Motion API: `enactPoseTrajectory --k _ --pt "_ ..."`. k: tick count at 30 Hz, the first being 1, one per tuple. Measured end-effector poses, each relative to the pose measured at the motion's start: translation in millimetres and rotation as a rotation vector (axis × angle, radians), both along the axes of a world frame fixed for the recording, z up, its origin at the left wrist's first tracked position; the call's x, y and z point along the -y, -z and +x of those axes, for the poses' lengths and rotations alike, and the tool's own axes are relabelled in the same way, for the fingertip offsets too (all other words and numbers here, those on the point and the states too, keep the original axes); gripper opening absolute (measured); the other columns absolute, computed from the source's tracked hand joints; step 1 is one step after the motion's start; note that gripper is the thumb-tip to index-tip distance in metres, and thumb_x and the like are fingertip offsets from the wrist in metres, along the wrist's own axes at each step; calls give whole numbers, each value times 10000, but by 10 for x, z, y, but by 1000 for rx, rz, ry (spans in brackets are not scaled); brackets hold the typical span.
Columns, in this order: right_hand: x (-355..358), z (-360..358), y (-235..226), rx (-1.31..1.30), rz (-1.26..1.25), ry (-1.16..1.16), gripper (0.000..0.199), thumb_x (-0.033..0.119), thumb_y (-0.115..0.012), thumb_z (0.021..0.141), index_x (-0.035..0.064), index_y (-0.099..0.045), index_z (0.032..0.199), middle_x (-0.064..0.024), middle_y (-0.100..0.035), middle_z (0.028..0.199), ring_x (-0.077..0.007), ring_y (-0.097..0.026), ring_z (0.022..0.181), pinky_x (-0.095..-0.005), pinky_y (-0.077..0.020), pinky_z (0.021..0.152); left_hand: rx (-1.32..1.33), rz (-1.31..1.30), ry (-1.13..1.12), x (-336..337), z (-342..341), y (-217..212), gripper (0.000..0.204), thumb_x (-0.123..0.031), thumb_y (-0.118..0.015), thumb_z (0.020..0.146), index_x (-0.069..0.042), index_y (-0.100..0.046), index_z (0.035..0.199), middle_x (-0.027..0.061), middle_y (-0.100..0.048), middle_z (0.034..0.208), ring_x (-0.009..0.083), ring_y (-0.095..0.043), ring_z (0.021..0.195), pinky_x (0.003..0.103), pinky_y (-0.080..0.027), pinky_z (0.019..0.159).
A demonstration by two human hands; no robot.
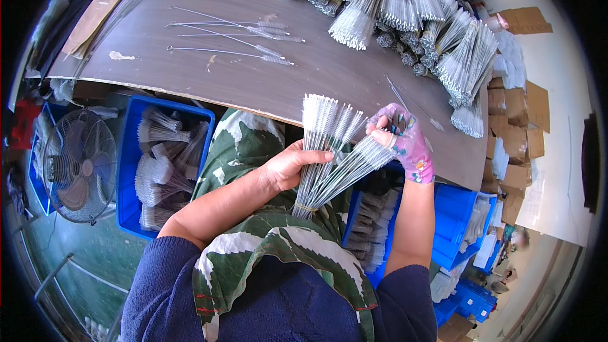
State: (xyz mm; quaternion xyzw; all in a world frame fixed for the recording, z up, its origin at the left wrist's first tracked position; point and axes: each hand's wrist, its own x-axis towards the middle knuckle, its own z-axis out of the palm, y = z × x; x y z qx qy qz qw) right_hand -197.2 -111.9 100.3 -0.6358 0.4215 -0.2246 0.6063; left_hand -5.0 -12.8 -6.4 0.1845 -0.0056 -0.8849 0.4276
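My bare left hand (296,163) is wrapped round a bundle of thin wire brushes (320,120) with white bristle heads, held over my lap. A band (305,208) ties the wire ends together at the bottom. Part of the bundle fans out to the right. My right hand (405,139), in a pink flowered glove, is closed at the bristle tips of that part; its fingers hide the tips. Beyond it, a few loose wire pieces (399,96) lie on the brown table (221,88).
Several single brushes (234,35) lie across the table. Tied brush bundles (405,0) are heaped at the far right. Blue bins of brushes stand left (130,171) and right (453,215) of me. A fan (82,164) is at far left, cardboard boxes (510,114) at right.
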Motion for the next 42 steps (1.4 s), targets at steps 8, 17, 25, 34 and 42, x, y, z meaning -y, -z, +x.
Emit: enactPoseTrajectory --k 8,17,25,34,42 --pt "21 157 9 -97 -25 2 286 72 -640 778 0 -561 1043 -20 -593 912 -92 -550 869 -241 -427 805 76 -26 3 -36 5 -27 237 -46 -663 771 -43 -554 982 64 -628 906 178 -619 860 330 -513 800" --pt "103 132 201 -68 41 20 200 37 -625 785 16 -584 980 -9 -582 894 -86 -538 849 -235 -429 786 190 -48 -29 -48 -19 -11 274 -71 -723 730 -48 -565 952 40 -621 868 136 -603 802 286 -488 764" --pt "23 20 110 82 -300 482 289 245 -473 930 32 -565 1103 -50 -617 877 -71 -556 745 -162 -394 488 466 -188 -104 -38 -89 19 278 -25 -736 683 -46 -574 908 1 -611 821 98 -577 777 262 -468 765" --pt "-935 220 83 238 615 370 383 340 -444 924 -9 -502 1072 -63 -534 743 -120 -495 533 -222 -378 421 597 -184 -154 -50 -122 -73 260 -32 -735 674 -41 -564 869 -5 -597 798 77 -565 734 236 -468 725" --pt "-987 195 136 231 820 351 469 417 -283 963 11 -517 985 -26 -471 617 -91 -365 410 -208 -294 374 823 -241 -169 -84 -217 -119 277 -42 -731 662 -19 -557 876 18 -614 800 75 -576 736 241 -484 696"
